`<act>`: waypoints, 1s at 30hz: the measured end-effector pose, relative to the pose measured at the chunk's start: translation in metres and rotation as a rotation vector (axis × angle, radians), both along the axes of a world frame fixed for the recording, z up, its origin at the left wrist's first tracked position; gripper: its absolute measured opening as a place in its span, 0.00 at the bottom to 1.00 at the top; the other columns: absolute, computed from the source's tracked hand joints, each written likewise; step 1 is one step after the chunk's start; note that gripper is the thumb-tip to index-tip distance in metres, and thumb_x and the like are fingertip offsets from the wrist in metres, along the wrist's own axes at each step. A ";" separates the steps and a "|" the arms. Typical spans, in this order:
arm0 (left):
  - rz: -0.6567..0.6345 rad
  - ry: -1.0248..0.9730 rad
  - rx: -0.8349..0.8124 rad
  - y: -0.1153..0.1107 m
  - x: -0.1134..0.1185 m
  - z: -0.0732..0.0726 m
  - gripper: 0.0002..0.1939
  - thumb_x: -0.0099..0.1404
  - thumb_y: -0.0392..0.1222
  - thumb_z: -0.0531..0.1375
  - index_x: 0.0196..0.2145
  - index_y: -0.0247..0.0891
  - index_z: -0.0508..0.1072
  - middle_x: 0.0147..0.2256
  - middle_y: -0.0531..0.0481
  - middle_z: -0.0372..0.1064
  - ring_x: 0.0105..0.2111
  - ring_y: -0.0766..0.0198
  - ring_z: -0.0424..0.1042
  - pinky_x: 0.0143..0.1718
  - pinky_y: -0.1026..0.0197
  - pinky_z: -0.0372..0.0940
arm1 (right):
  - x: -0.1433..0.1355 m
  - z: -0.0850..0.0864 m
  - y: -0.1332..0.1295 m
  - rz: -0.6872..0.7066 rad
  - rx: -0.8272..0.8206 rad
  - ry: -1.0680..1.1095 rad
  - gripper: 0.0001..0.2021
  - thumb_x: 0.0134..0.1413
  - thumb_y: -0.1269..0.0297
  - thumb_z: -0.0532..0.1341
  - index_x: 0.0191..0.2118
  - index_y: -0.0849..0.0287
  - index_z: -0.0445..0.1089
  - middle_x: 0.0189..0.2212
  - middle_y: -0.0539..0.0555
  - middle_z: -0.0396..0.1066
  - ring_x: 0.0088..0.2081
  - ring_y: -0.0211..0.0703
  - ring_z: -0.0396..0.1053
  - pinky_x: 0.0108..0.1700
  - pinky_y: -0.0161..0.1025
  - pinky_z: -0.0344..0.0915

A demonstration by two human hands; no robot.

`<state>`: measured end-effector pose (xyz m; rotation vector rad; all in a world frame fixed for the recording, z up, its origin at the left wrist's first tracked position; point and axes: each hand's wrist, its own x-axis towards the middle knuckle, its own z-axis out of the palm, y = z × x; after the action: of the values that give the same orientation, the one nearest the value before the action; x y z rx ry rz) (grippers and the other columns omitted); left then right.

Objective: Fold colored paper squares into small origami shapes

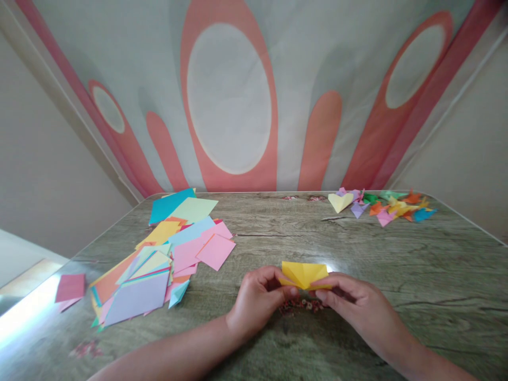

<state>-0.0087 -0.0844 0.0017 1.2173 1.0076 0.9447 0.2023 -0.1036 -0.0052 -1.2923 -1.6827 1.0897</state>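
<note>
- The left hand (257,296) and the right hand (353,301) meet near the front middle of the table (436,275), fingers curled narrow, each pinching one lower corner of a folded yellow paper (305,273).
- The yellow paper is held just above the tabletop between the two hands; it is folded into a wide, low shape with a crease running down its middle and a pointed lower edge, and its top edge is flat.
- Left of the hands lies a loose heap of flat paper sheets (159,259) in pink, lilac, yellow, orange, pale green and blue, overlapping one another.
- A single dark pink sheet (70,287) lies apart at the left edge.
- At the far right of the table sits a cluster of small folded paper pieces (384,205) in many colours.
</note>
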 end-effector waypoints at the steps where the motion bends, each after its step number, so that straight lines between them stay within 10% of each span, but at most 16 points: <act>1: -0.003 -0.017 -0.018 -0.001 0.000 0.000 0.09 0.52 0.39 0.67 0.26 0.33 0.71 0.27 0.49 0.74 0.26 0.66 0.70 0.29 0.65 0.64 | 0.000 0.001 0.000 -0.002 -0.012 0.006 0.09 0.55 0.55 0.62 0.36 0.50 0.77 0.31 0.48 0.76 0.34 0.41 0.73 0.38 0.33 0.66; 8: 0.022 0.045 0.000 -0.004 0.003 -0.003 0.12 0.53 0.39 0.67 0.25 0.34 0.66 0.22 0.52 0.70 0.22 0.68 0.66 0.25 0.67 0.60 | -0.001 0.000 0.001 -0.018 -0.103 0.064 0.10 0.55 0.54 0.61 0.34 0.54 0.72 0.29 0.47 0.72 0.33 0.39 0.69 0.35 0.32 0.64; 17: -0.040 0.284 0.245 0.011 0.003 0.028 0.03 0.55 0.35 0.64 0.29 0.34 0.73 0.25 0.53 0.68 0.23 0.70 0.67 0.27 0.67 0.62 | 0.008 0.018 0.016 0.058 -0.060 0.000 0.12 0.55 0.51 0.61 0.35 0.55 0.72 0.34 0.50 0.73 0.36 0.43 0.69 0.40 0.37 0.63; 22: 0.096 -0.088 0.091 0.042 0.020 0.026 0.39 0.51 0.38 0.68 0.57 0.39 0.57 0.24 0.61 0.63 0.20 0.68 0.68 0.25 0.65 0.65 | 0.001 0.017 0.046 -0.145 -0.032 0.196 0.14 0.51 0.51 0.63 0.32 0.58 0.68 0.25 0.48 0.68 0.28 0.40 0.65 0.31 0.35 0.62; 26: 0.070 -0.132 -0.047 0.058 0.025 0.010 0.18 0.51 0.48 0.69 0.32 0.30 0.70 0.22 0.53 0.68 0.21 0.69 0.68 0.27 0.66 0.63 | -0.016 0.007 0.063 -0.303 0.028 0.497 0.16 0.47 0.54 0.67 0.37 0.58 0.67 0.27 0.48 0.69 0.27 0.37 0.64 0.31 0.35 0.62; 30: 0.131 -0.110 -0.073 0.059 0.020 -0.001 0.19 0.48 0.50 0.70 0.26 0.31 0.72 0.21 0.52 0.69 0.20 0.70 0.66 0.27 0.67 0.60 | -0.023 -0.003 0.062 -0.260 -0.051 0.570 0.23 0.47 0.55 0.68 0.47 0.56 0.64 0.32 0.50 0.72 0.28 0.38 0.65 0.29 0.34 0.62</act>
<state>0.0109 -0.0252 0.0007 1.0379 1.0342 1.0564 0.1796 -0.0413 -0.0082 -1.0601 -1.0418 1.2034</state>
